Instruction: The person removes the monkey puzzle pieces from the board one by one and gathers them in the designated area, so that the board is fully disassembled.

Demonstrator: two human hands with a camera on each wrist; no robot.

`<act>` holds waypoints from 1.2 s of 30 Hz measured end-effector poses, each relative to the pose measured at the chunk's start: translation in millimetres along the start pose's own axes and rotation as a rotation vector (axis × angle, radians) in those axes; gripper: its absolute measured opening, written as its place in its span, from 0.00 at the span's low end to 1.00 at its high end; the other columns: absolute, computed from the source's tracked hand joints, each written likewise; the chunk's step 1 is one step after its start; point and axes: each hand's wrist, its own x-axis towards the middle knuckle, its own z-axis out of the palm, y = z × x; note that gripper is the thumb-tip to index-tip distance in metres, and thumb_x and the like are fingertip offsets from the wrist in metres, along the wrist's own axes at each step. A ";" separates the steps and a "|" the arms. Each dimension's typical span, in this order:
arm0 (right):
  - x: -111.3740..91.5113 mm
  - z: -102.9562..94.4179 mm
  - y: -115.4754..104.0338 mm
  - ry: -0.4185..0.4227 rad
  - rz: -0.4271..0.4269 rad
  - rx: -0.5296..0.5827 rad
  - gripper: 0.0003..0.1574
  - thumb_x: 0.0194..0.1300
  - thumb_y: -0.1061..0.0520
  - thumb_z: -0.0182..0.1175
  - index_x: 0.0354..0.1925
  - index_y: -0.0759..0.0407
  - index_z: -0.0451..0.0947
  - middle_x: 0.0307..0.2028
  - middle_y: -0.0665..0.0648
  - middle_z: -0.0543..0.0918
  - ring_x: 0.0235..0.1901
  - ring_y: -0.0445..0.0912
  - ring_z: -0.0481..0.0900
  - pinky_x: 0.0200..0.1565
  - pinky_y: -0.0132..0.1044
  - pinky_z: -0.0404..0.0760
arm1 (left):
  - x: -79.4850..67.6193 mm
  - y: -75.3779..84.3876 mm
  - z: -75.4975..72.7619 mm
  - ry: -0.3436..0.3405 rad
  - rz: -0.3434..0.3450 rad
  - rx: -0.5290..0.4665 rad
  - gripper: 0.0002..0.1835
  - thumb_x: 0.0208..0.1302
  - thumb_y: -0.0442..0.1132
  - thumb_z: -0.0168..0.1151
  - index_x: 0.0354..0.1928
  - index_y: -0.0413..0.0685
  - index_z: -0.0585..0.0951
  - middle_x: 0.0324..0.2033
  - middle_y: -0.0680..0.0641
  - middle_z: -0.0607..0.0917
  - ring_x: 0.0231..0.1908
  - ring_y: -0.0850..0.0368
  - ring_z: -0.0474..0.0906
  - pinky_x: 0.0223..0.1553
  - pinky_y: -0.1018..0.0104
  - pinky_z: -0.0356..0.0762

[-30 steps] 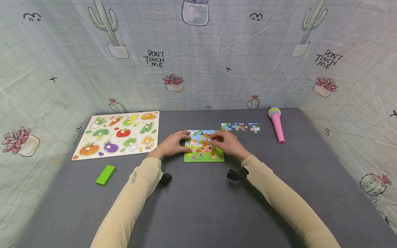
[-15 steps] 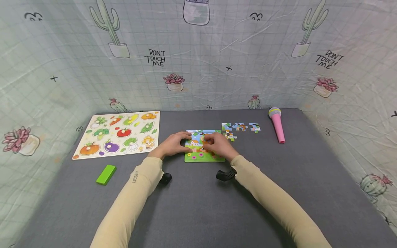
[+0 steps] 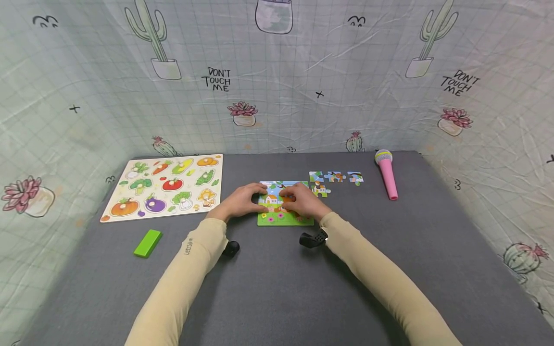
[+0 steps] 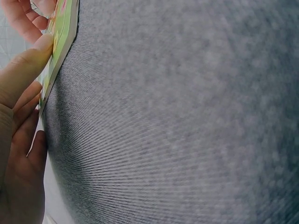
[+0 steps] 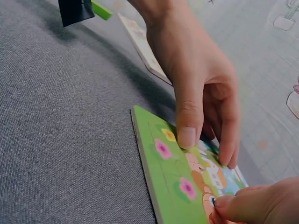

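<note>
A jigsaw puzzle board (image 3: 270, 221) with a monkey, a small house and flowers lies on the grey table. My left hand (image 3: 240, 200) grips its left side. In the left wrist view the thumb (image 4: 44, 44) lies on top of the board, with fingers at its edge. My right hand (image 3: 305, 201) reaches over the right half of the board, thumb and curled fingers pinching at a puzzle piece in the picture. That piece is mostly hidden under the hand. In the right wrist view the right thumb (image 5: 226, 204) touches the monkey's face.
Several loose puzzle pieces (image 3: 335, 177) lie beyond the board's right corner. A pink toy microphone (image 3: 388, 180) is farther right. At the left are a vegetable puzzle board (image 3: 149, 202) and a green block (image 3: 148, 243). A patterned cloth (image 3: 277, 86) hangs behind the table.
My right hand has shifted left over the board, uncovering a loose piece near its right corner and covering more of the monkey. My left hand has stayed at the left side.
</note>
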 end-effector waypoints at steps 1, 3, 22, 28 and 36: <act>0.3 -0.5 -0.4 -0.008 0.008 -0.004 0.24 0.68 0.58 0.62 0.61 0.61 0.76 0.51 0.62 0.73 0.47 0.52 0.70 0.50 0.46 0.75 | 0.1 0.2 -0.1 -0.001 -0.001 0.000 0.32 0.60 0.51 0.70 0.62 0.41 0.77 0.67 0.44 0.70 0.70 0.46 0.59 0.71 0.51 0.57; 1.4 -1.2 -1.1 -0.023 0.020 -0.010 0.25 0.68 0.57 0.62 0.61 0.61 0.75 0.51 0.62 0.72 0.47 0.52 0.69 0.51 0.47 0.74 | 0.2 0.2 -0.2 -0.002 -0.003 0.000 0.32 0.60 0.51 0.70 0.62 0.41 0.77 0.67 0.44 0.70 0.70 0.46 0.59 0.71 0.51 0.57; 4.3 -2.3 1.8 -0.038 0.019 0.007 0.23 0.67 0.58 0.63 0.59 0.62 0.76 0.51 0.62 0.72 0.46 0.52 0.69 0.50 0.46 0.74 | 0.9 -0.2 0.1 -0.006 0.006 -0.003 0.31 0.59 0.51 0.71 0.60 0.41 0.77 0.67 0.43 0.71 0.71 0.45 0.58 0.71 0.51 0.57; 4.4 -5.6 0.3 -0.092 0.009 -0.027 0.26 0.66 0.56 0.64 0.61 0.62 0.75 0.55 0.65 0.71 0.52 0.55 0.68 0.55 0.49 0.73 | -1.4 1.7 -1.1 0.008 0.028 -0.007 0.32 0.59 0.52 0.70 0.59 0.39 0.78 0.65 0.41 0.72 0.70 0.42 0.60 0.70 0.49 0.58; 5.2 -7.8 -4.8 -0.110 0.065 -0.023 0.25 0.66 0.54 0.65 0.58 0.59 0.73 0.54 0.64 0.70 0.52 0.55 0.67 0.54 0.48 0.72 | -0.9 2.1 -1.8 0.006 0.021 -0.011 0.31 0.60 0.50 0.70 0.60 0.39 0.77 0.66 0.41 0.71 0.70 0.43 0.59 0.71 0.49 0.56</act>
